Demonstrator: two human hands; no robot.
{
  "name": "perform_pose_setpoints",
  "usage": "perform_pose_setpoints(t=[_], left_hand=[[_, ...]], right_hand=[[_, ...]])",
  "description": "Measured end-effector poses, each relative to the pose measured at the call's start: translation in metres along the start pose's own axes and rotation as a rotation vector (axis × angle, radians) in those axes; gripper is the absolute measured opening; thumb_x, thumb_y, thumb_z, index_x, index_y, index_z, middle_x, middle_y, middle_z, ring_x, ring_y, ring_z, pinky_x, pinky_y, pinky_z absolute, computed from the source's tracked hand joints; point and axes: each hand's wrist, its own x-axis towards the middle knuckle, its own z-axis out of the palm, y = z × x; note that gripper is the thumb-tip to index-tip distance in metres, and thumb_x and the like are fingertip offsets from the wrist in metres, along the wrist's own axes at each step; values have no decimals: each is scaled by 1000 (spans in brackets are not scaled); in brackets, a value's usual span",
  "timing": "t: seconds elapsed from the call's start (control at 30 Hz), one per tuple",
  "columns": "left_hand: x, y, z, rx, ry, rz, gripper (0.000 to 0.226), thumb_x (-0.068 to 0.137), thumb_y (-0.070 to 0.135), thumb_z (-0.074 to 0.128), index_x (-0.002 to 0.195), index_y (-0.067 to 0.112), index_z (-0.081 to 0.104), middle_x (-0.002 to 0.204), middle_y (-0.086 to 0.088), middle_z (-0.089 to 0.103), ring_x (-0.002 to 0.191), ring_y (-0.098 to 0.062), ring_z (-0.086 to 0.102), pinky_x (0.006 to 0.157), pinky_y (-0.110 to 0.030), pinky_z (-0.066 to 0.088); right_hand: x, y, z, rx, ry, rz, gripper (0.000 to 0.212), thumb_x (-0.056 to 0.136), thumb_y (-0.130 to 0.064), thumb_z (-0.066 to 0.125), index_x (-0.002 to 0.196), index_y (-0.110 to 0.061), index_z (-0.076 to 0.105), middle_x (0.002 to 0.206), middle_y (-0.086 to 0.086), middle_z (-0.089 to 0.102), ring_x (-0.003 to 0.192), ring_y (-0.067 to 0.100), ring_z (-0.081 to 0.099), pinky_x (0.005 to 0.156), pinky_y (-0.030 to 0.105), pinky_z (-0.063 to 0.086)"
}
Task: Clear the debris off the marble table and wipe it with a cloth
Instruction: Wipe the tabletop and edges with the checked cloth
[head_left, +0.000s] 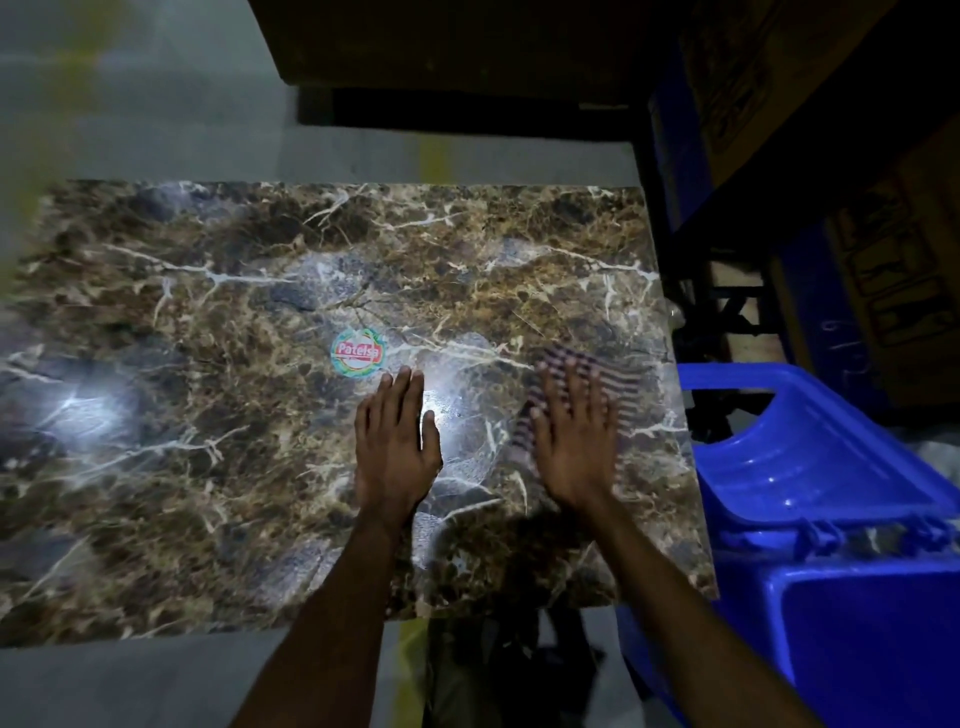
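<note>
Wiping step: right hand (574, 441) flat, fingers straight, pressing striped cloth (613, 387) near right edge of marble table (208, 338), left hand (397, 447) flat bracing; best with even overlapping passes, no debris visible.

The marble bench (218, 395) lies broad and bare to the left and far side apart from a flat round sticker (359, 351), while a blue plastic bin (810, 499) crowds its right edge.

One table (208, 364), one cloth (618, 384), two hands: left hand (395, 441), right hand (574, 441).
</note>
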Motion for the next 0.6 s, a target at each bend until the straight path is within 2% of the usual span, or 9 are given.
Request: perform_pose_setpoints(t=[0.1, 0.23, 0.3, 0.4, 0.5, 0.6], left_hand=[[1, 1, 1, -3, 8, -6, 52, 103, 29, 47, 153, 17, 47, 160, -2, 43, 153, -22, 32, 121, -47, 27], [1, 1, 0, -2, 15, -6, 50, 102, 28, 48, 151, 16, 49, 160, -2, 44, 152, -22, 33, 121, -46, 26], [2, 0, 0, 2, 2, -3, 51, 102, 27, 49, 152, 17, 48, 160, -2, 43, 152, -22, 33, 121, -45, 26], [1, -1, 0, 3, -8, 3, 52, 102, 26, 52, 153, 17, 47, 161, -2, 43, 152, -23, 32, 122, -46, 27], [1, -1, -1, -5, -3, 3, 54, 101, 26, 55, 153, 17, 46, 161, -2, 42, 152, -23, 33, 121, -46, 28], [1, -1, -2, 0, -15, 3, 55, 102, 27, 54, 155, 18, 44, 163, -1, 39, 153, -22, 31, 122, -46, 27]], right_hand=[[5, -53, 7, 35, -42, -177, 58, 110, -53, 18, 165, -39, 5, 174, -2, -1, 160, 27, -6, 128, 52, -3], [70, -80, 3, 44, -43, -320, 56, 110, -52, 16, 165, -37, 13, 174, 2, 5, 160, 29, 0, 128, 54, 5], [101, -67, -1, 25, -62, -300, 56, 111, -53, 14, 164, -39, 8, 174, 1, 0, 160, 28, -3, 128, 56, 3], [115, -28, -8, 8, -4, -183, 56, 111, -53, 19, 164, -42, 7, 174, -2, 2, 160, 27, -1, 128, 57, 3], [82, -1, -8, -17, 28, -56, 57, 110, -53, 21, 164, -40, 7, 174, -2, 6, 160, 28, 2, 127, 55, 6], [23, -17, 1, -7, 24, -19, 60, 109, -53, 21, 165, -36, 9, 174, 2, 6, 160, 26, -3, 127, 55, 8]])
